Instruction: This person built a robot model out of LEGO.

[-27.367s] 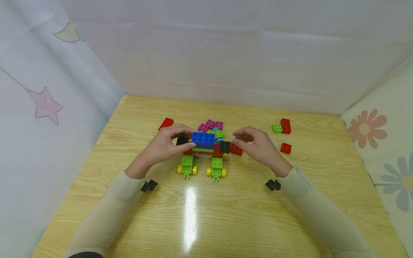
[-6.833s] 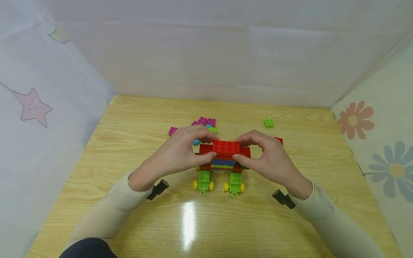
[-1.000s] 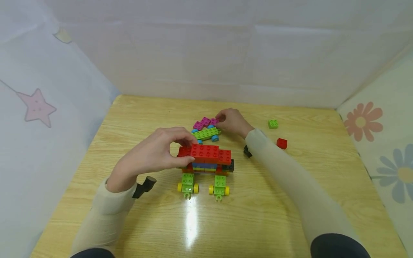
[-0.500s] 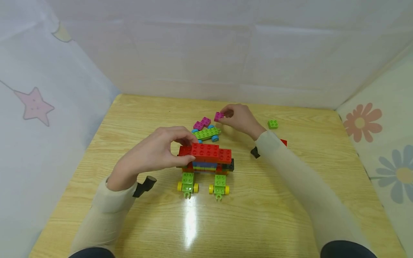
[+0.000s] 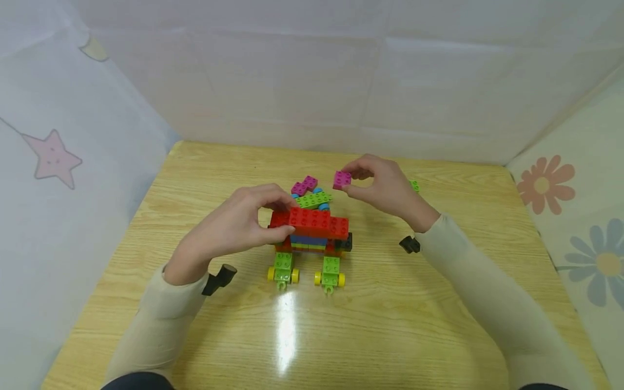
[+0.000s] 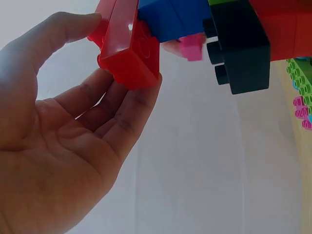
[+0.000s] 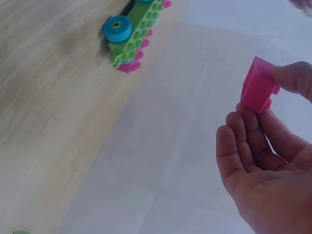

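My left hand grips the left end of the red bricks on top of a built brick model. In the left wrist view, thumb and fingers pinch a red brick from two sides. Beneath the red come blue bricks, a black brick at the right end, and two green wheeled bases with yellow wheels. Behind the model and to its right, my right hand pinches a pink brick in the air. The right wrist view shows this pink brick between thumb and fingertips.
Just behind the model lies a green wheeled base with blue wheels, and pink bricks behind that. A green brick is partly hidden by my right hand. White cloth hangs behind the wooden table.
My right hand has lifted one pink brick from the others and brought it right and nearer. My left hand stays on the model. Far earlier, blue bricks topped the model; red bricks now cover them.
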